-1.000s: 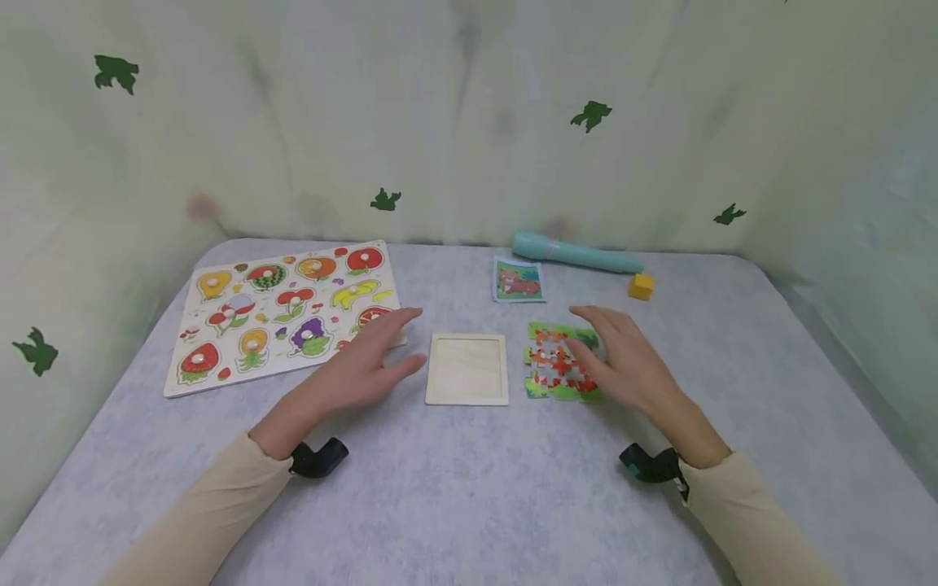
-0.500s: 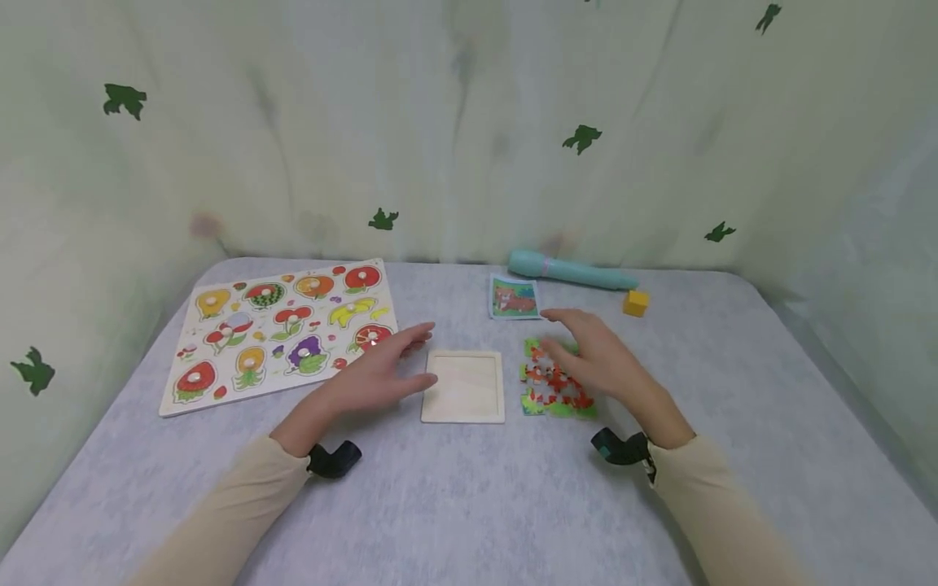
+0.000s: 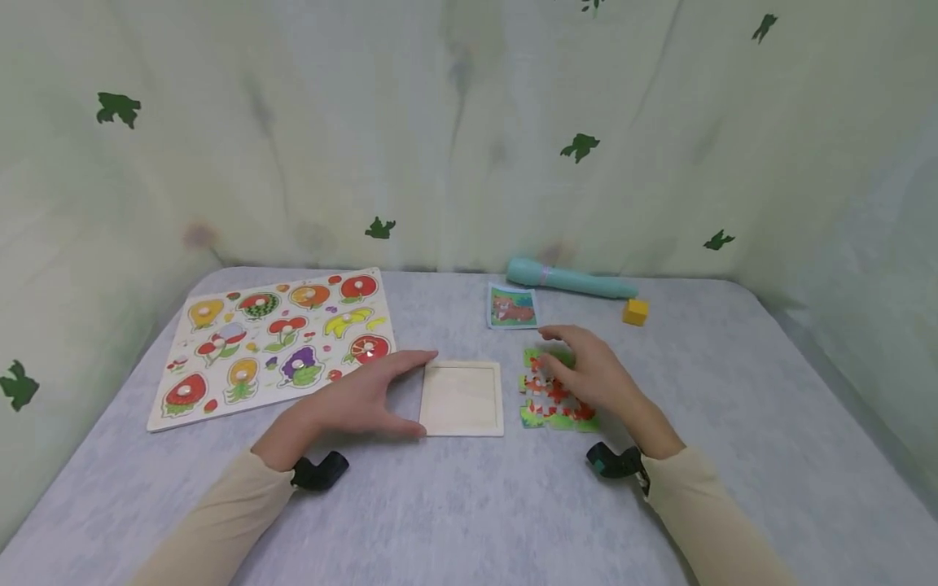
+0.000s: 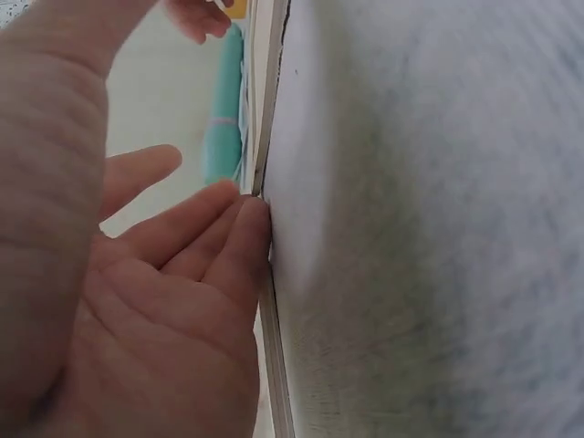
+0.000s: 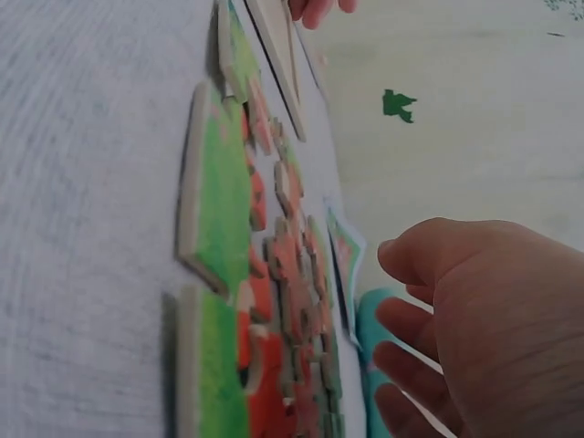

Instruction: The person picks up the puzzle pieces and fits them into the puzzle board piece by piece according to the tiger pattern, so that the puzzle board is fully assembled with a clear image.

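My left hand [image 3: 352, 403] is at the left side of a shallow, square wooden puzzle frame [image 3: 462, 399]. Its fingertips are by the far left corner and its thumb by the near left one. In the left wrist view, the fingers of that hand [image 4: 173, 292] extend low along the tabletop. My right hand [image 3: 589, 370] hovers over loose jigsaw pieces [image 3: 560, 419] in green and orange, partly hiding them. The right wrist view has the hand [image 5: 493, 310] apart from the pieces [image 5: 219, 192], fingers loosely bent and holding nothing.
A fruit peg-puzzle board [image 3: 274, 338] lies at the left, close to my left hand. Behind the pieces are a small picture card [image 3: 512, 308], a teal microphone-shaped object [image 3: 572, 280] and a yellow cube [image 3: 635, 312]. A fabric backdrop [image 3: 469, 138] rises behind the table.
My left hand has come down beside the wooden frame, thumb and fingers at its corners. My right hand has moved left over the jigsaw pieces. The head view has tilted slightly upward.
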The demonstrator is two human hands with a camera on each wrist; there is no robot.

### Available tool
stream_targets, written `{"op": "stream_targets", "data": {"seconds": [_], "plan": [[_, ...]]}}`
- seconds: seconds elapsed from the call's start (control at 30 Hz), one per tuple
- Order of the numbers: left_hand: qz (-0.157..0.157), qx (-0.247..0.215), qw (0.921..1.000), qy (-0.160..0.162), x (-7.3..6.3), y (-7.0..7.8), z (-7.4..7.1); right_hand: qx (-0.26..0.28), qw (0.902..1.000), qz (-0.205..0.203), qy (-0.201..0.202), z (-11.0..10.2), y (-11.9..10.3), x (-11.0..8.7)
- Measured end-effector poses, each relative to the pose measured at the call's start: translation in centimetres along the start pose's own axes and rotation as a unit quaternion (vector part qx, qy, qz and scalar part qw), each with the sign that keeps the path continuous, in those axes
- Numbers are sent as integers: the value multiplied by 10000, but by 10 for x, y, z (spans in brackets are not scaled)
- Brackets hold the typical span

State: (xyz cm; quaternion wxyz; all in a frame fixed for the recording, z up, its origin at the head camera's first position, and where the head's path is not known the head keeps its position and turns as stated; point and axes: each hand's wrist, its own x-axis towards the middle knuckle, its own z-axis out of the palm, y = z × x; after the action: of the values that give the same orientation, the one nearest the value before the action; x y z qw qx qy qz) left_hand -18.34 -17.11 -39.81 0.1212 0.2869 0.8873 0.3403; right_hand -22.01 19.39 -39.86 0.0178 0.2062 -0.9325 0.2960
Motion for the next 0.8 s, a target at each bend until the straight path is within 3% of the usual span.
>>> {"op": "stream_targets", "data": {"seconds": [0.17, 0.47, 0.8], "plan": [[101, -28, 9999, -93, -3, -3, 0, -64, 9999, -148, 23, 5, 6, 1], [202, 130, 9997, 60, -4, -9, 10, -323, 9987, -375, 155, 16, 15, 3], [632, 485, 9966, 231, -3, -7, 19, -322, 9973, -538, 387, 22, 20, 0]]}}
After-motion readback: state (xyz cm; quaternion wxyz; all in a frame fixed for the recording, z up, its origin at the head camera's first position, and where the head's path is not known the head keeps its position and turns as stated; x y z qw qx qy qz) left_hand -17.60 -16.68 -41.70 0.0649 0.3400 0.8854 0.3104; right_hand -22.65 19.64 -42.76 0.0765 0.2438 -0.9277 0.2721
